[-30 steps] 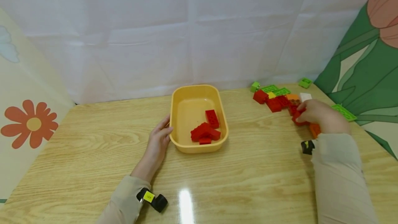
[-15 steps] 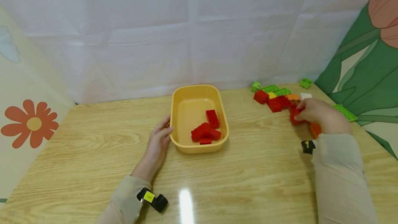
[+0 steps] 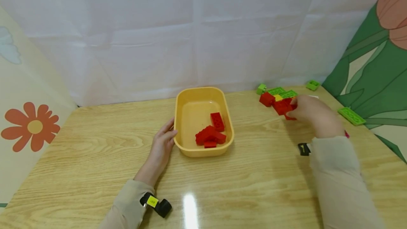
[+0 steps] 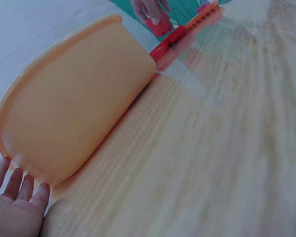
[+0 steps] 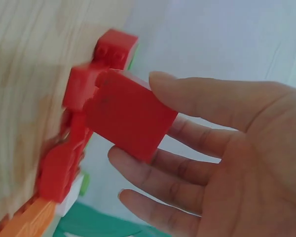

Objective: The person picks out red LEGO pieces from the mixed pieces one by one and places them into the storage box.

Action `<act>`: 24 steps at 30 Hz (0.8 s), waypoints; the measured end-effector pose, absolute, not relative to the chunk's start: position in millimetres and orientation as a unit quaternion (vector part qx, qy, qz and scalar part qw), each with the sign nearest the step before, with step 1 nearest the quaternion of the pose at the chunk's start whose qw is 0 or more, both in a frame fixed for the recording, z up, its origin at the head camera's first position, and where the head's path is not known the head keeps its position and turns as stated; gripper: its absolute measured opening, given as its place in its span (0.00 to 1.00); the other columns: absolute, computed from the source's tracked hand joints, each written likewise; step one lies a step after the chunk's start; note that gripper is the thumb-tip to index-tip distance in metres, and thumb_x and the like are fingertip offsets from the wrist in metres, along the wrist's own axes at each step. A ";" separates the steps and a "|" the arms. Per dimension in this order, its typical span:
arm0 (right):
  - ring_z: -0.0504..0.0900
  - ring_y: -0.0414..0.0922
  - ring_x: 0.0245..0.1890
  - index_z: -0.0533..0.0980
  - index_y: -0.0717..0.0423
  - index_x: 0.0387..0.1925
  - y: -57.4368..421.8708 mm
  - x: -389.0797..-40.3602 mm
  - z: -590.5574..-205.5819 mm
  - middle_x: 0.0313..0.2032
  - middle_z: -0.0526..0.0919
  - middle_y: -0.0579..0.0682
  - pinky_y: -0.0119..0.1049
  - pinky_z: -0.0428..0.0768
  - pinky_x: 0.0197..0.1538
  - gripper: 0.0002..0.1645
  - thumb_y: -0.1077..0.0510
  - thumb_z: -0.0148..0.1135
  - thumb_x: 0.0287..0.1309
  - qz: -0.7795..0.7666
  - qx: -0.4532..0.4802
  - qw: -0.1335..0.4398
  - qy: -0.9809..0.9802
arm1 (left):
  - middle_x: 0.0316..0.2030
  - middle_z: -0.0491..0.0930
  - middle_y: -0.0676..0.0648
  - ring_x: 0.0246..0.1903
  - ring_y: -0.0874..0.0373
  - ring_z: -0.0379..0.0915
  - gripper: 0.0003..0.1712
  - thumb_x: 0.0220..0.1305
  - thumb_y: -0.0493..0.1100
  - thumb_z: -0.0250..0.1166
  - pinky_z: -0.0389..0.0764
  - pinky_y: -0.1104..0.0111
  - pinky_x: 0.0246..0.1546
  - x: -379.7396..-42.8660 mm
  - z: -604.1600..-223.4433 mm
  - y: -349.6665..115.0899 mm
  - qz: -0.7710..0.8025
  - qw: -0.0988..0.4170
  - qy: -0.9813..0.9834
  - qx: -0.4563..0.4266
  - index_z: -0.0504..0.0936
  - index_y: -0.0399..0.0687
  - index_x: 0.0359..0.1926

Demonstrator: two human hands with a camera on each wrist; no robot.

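Note:
A yellow-orange plastic bin point(image 3: 203, 153) stands on the table with several red toy bricks point(image 3: 217, 122) inside. My left hand point(image 3: 161, 144) rests against its left side, thumb at the rim; in the left wrist view the fingers point(image 4: 25, 186) touch the outer wall, fairly straight. At the right, my right hand point(image 3: 313, 112) pinches a red toy brick point(image 5: 130, 113) between thumb and fingers, raised above the other bricks. Behind it, more red bricks point(image 5: 59, 170) lie in a row, along with an orange piece point(image 5: 29, 219).
Near the back edge lie a red brick point(image 3: 267, 99), a small yellow brick point(image 3: 278, 97) and green bricks point(image 3: 261, 88). A long green plate point(image 3: 351, 116) lies at the right edge. A white cloth point(image 3: 143, 45) hangs behind the wooden table point(image 3: 105, 144).
My right hand has lifted a red brick from the pile and moved left with it. My left hand and the bin have stayed in place.

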State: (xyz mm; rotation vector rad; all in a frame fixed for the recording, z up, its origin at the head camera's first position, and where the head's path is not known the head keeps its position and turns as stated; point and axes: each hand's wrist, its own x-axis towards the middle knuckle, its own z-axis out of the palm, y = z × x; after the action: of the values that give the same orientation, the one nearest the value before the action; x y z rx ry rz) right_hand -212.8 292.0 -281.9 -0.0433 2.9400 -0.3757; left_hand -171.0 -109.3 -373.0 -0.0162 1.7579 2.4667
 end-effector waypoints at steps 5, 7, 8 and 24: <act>0.74 0.62 0.40 0.70 0.77 0.49 272.7 -212.6 -278.1 0.47 0.76 0.76 0.61 0.75 0.45 0.29 0.54 0.58 0.56 -0.120 -0.024 0.075 0.990 | 0.72 0.56 0.41 0.66 0.52 0.56 0.33 0.64 0.32 0.47 0.74 0.83 0.50 -171.2 -373.1 -109.2 0.814 0.056 0.578 -0.006 0.56 0.38 0.71; 0.74 0.59 0.35 0.71 0.75 0.45 266.6 -211.9 -276.9 0.42 0.78 0.72 0.56 0.76 0.40 0.27 0.53 0.58 0.56 -0.118 -0.027 0.066 0.990 | 0.72 0.55 0.41 0.66 0.52 0.57 0.33 0.64 0.32 0.47 0.74 0.83 0.50 -171.1 -373.1 -109.1 0.814 0.056 0.579 -0.007 0.56 0.38 0.71; 0.73 0.58 0.33 0.72 0.73 0.43 263.3 -211.2 -276.3 0.39 0.79 0.69 0.54 0.75 0.38 0.25 0.53 0.59 0.56 -0.117 -0.028 0.060 0.991 | 0.72 0.55 0.41 0.66 0.53 0.57 0.33 0.64 0.32 0.47 0.74 0.83 0.50 -171.1 -373.2 -109.1 0.813 0.056 0.579 -0.007 0.56 0.39 0.71; 0.74 0.63 0.42 0.68 0.68 0.54 219.2 -209.5 -276.3 0.49 0.76 0.72 0.61 0.77 0.43 0.30 0.51 0.60 0.56 -0.118 -0.033 -0.032 0.992 | 0.72 0.55 0.41 0.66 0.52 0.57 0.33 0.64 0.32 0.47 0.74 0.84 0.50 -171.5 -374.2 -108.6 0.812 0.053 0.581 -0.006 0.56 0.39 0.70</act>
State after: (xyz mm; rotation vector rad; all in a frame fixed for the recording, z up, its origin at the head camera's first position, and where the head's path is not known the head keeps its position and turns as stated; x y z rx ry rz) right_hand -209.5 219.2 -276.3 -0.1059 3.1824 -0.3786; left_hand -171.5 -108.6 -374.2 -0.0188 1.7663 2.4693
